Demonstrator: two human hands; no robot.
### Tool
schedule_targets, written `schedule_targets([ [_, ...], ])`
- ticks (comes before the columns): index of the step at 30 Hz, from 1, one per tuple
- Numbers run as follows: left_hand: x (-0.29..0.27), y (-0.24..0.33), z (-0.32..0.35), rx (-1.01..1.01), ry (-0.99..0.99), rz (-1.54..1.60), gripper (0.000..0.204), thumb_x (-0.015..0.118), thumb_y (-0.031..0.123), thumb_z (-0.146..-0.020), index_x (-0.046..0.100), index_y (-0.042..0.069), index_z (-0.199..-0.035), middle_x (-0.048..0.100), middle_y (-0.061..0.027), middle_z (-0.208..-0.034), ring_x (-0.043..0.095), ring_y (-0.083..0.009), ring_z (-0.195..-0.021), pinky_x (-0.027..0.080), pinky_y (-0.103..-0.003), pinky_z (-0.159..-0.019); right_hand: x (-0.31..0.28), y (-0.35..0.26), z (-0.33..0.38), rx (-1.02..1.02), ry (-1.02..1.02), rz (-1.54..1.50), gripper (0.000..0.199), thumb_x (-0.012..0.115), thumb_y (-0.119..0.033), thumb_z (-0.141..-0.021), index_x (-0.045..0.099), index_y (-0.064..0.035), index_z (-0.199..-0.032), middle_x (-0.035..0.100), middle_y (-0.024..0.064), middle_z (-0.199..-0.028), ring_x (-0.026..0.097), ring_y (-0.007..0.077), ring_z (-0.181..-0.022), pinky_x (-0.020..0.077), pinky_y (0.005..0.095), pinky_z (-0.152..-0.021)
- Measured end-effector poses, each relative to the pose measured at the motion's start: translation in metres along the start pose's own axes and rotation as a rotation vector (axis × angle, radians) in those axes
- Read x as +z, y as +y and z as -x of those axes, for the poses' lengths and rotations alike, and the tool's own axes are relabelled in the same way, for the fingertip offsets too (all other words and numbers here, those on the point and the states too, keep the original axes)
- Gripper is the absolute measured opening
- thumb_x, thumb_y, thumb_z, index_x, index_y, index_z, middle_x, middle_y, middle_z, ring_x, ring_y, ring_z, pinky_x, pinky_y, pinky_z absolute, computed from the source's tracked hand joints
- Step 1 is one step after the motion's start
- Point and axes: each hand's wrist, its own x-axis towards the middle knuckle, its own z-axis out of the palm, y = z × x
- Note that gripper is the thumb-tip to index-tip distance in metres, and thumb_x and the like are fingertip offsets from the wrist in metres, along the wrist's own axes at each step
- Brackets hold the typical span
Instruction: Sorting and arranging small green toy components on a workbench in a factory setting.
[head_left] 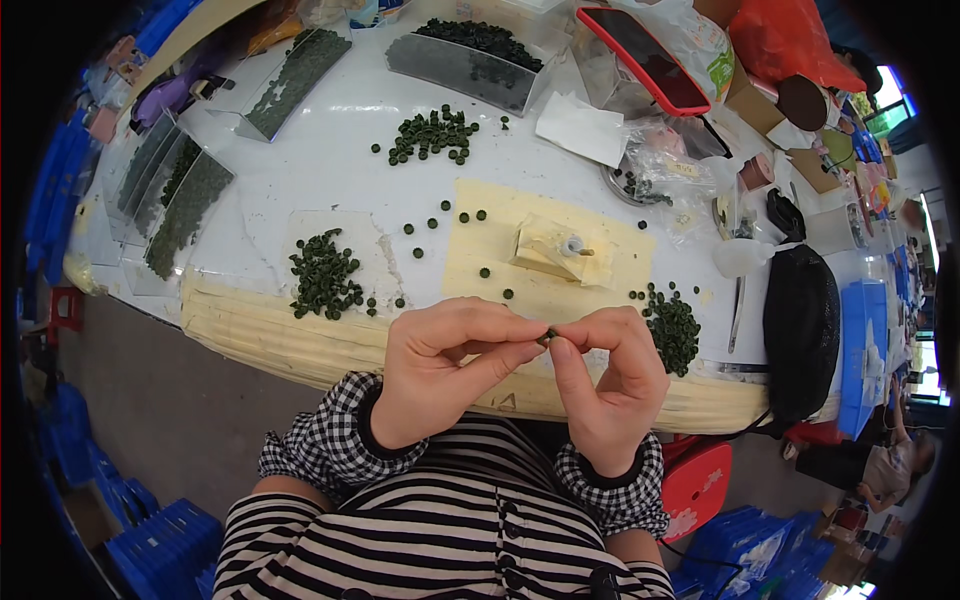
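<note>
My left hand (455, 362) and my right hand (612, 378) meet above the table's front edge, thumb and forefinger of each pinched together. Between the fingertips is a small dark green round piece (547, 337), mostly covered by the fingers. Just beyond the hands, a small block fixture wrapped in cream tape (562, 256) with a pale round peg stands on a cream sheet (480, 215). One heap of dark green pieces (325, 275) lies left of my left hand, and another heap (674, 330) lies beside my right hand. Several single pieces are scattered near the sheet.
Farther back lie a loose pile of green pieces (432, 136) and clear bins (465, 65) holding more. A red-cased phone (645, 62) rests at the back right near a white tissue (580, 128). Black mesh bag (802, 330) at the right edge; another person (885, 462) is beyond.
</note>
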Motion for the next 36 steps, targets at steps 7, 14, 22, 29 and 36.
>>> schedule_targets([
  [7, -0.0008, 0.001, -0.0008, 0.151, -0.021, -0.252, 0.024, 0.068, -0.012, -0.081, 0.07, -0.002, -0.103, 0.069, -0.0137, -0.096, 0.067, -0.0173, -0.086, 0.054, -0.025, -0.074, 0.0006, -0.0021, 0.0009, 0.032, 0.003, 0.019, 0.012, 0.072, 0.005, -0.076, 0.07, 0.0014, -0.088, 0.063, 0.0084, -0.082, 0.06, 0.0148, -0.073, 0.0471, 0.0245, -0.064],
  [14, 0.0039, 0.0022, 0.0004, 0.078, 0.031, -0.15, 0.023, 0.069, -0.009, -0.082, 0.071, -0.002, -0.104, 0.069, -0.0139, -0.096, 0.068, -0.0165, -0.087, 0.056, -0.025, -0.076, 0.0011, 0.0001, 0.002, -0.03, 0.027, 0.09, 0.013, 0.073, 0.005, -0.076, 0.07, 0.0009, -0.089, 0.063, 0.0095, -0.082, 0.061, 0.0179, -0.073, 0.0475, 0.026, -0.064],
  [22, 0.0011, 0.0003, -0.0015, 0.246, 0.044, -0.402, 0.022, 0.07, -0.01, -0.079, 0.072, -0.001, -0.1, 0.07, -0.0133, -0.094, 0.069, -0.0177, -0.084, 0.056, -0.025, -0.073, 0.0011, -0.0047, 0.0046, -0.006, 0.006, 0.106, 0.017, 0.072, 0.006, -0.076, 0.071, 0.0007, -0.092, 0.064, 0.0098, -0.082, 0.061, 0.0187, -0.073, 0.0476, 0.0266, -0.064],
  [29, -0.0003, 0.0022, -0.0037, 0.063, 0.039, -0.144, 0.022, 0.069, -0.01, -0.081, 0.071, -0.001, -0.101, 0.07, -0.0136, -0.096, 0.069, -0.017, -0.087, 0.055, -0.025, -0.075, 0.0007, -0.0063, 0.0089, -0.099, -0.027, 0.146, 0.027, 0.071, 0.007, -0.076, 0.072, 0.0, -0.101, 0.063, 0.0089, -0.083, 0.058, 0.0188, -0.072, 0.0467, 0.0272, -0.064],
  [36, -0.0012, 0.0045, -0.0028, 0.02, 0.082, -0.101, 0.02, 0.068, -0.01, -0.082, 0.071, -0.002, -0.101, 0.069, -0.0131, -0.097, 0.068, -0.0158, -0.089, 0.056, -0.024, -0.078, -0.0047, -0.0046, 0.0095, -0.032, -0.089, 0.008, 0.031, 0.07, 0.007, -0.077, 0.072, -0.001, -0.107, 0.064, 0.0074, -0.084, 0.057, 0.0174, -0.073, 0.0453, 0.0262, -0.065],
])
